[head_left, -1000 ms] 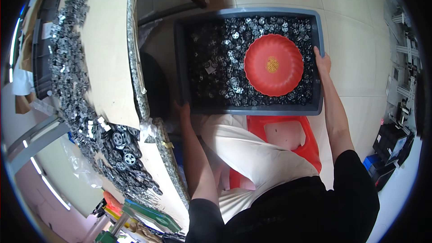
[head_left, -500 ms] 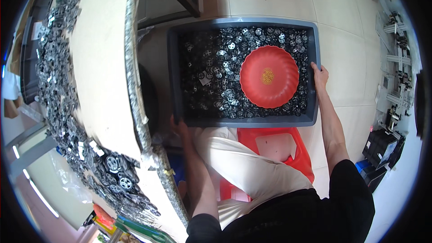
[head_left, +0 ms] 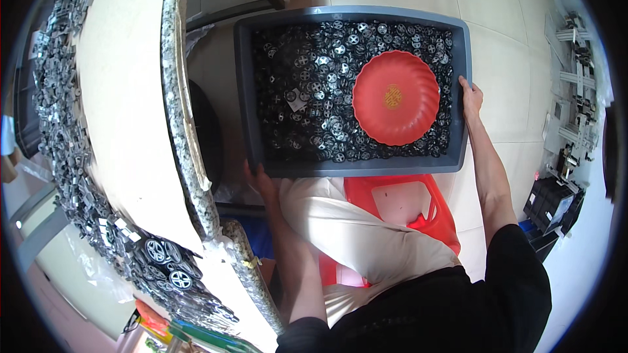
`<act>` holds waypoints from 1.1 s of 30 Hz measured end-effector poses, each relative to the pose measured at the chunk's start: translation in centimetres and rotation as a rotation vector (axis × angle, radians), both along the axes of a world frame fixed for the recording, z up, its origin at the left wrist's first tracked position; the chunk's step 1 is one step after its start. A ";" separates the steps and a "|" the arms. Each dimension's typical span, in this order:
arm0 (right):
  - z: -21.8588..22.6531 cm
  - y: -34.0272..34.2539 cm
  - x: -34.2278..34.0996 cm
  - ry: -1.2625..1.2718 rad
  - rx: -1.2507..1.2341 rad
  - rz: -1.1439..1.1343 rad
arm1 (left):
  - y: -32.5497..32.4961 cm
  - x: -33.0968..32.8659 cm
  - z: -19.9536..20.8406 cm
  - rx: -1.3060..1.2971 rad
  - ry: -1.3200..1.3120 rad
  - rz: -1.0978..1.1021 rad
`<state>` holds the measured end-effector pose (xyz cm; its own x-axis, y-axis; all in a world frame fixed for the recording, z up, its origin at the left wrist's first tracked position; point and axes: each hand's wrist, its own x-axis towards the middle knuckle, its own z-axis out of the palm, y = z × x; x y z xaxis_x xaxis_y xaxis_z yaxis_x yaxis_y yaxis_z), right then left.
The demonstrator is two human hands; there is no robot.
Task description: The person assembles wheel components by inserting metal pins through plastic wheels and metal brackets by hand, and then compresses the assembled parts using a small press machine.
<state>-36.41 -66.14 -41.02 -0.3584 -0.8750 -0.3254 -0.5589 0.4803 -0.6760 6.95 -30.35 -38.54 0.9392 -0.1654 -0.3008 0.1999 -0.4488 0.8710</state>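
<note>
Pale tiled floor (head_left: 510,46), stone-edged worktable (head_left: 124,104), red stool (head_left: 405,206)

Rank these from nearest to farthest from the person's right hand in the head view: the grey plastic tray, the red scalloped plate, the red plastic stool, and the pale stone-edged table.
1. Grey plastic tray: the right hand grips its right rim.
2. Red scalloped plate: inside the tray, just left of the hand.
3. Red plastic stool: below the tray, under the person.
4. Pale stone-edged table: far left.
</note>
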 end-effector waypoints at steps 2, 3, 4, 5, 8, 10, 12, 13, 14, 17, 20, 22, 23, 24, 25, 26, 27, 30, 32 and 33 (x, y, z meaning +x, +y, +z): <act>0.6 0.2 0.1 0.036 -0.007 -0.003 | -0.8 -0.1 0.0 0.211 -0.019 -0.030; 1.2 0.2 -0.1 0.073 -0.009 -0.015 | -1.2 -0.3 0.1 0.200 -0.014 -0.038; 1.9 0.1 -0.6 0.067 0.019 -0.016 | -1.7 -0.5 0.3 0.086 0.350 0.115; 1.9 -0.1 -1.8 0.084 -0.005 -0.051 | -3.1 -0.8 -0.1 -0.027 0.727 0.238; 1.4 1.2 4.2 0.110 0.079 -0.009 | 9.1 4.4 -6.0 -0.162 0.903 -0.128; 1.9 0.3 1.6 0.226 0.035 0.005 | 4.2 2.6 -6.2 -0.286 0.971 -0.198; 3.5 1.1 1.8 0.192 0.071 0.054 | 5.9 2.1 -5.7 -0.363 0.993 -0.210; 3.9 1.2 4.8 0.126 0.078 0.059 | 9.9 3.4 -6.1 -0.194 0.833 -0.318; 4.2 1.2 7.5 0.067 0.078 0.063 | 12.7 4.4 -5.8 -0.024 0.678 -0.417; 4.4 0.1 0.0 0.170 0.050 -0.084 | -0.8 -3.5 4.3 -0.050 1.133 -0.079; 3.1 -0.5 1.4 0.183 0.171 0.062 | 8.4 -3.3 4.0 0.165 0.088 -0.912; 2.6 -0.7 2.0 0.114 0.122 0.110 | 14.2 -4.9 2.9 -0.250 0.749 -0.047; 2.4 -0.2 1.6 0.058 0.088 0.137 | 16.0 -5.8 3.7 -0.239 0.759 -0.048; 2.3 -0.1 1.2 0.060 0.059 0.121 | 17.4 -6.9 5.2 -0.067 0.724 0.006; 2.1 -0.3 0.9 0.063 0.032 0.103 | 18.4 -7.8 6.3 0.107 0.687 0.056; 2.3 -0.4 1.1 0.113 0.039 0.108 | 19.5 -8.5 7.8 0.135 0.694 0.064; 2.3 -0.9 1.0 0.166 0.044 0.109 | 20.0 -9.0 8.8 0.201 0.679 0.079; 0.6 -3.2 0.0 0.118 0.146 0.164 | 21.4 -10.1 10.8 0.272 0.667 0.021; 1.0 -2.9 0.3 -0.017 0.278 0.361 | 22.0 -10.9 11.5 0.256 0.671 -0.034; 2.0 -2.2 0.1 -0.034 0.333 0.409 | 21.8 -11.3 11.9 0.261 0.642 -0.071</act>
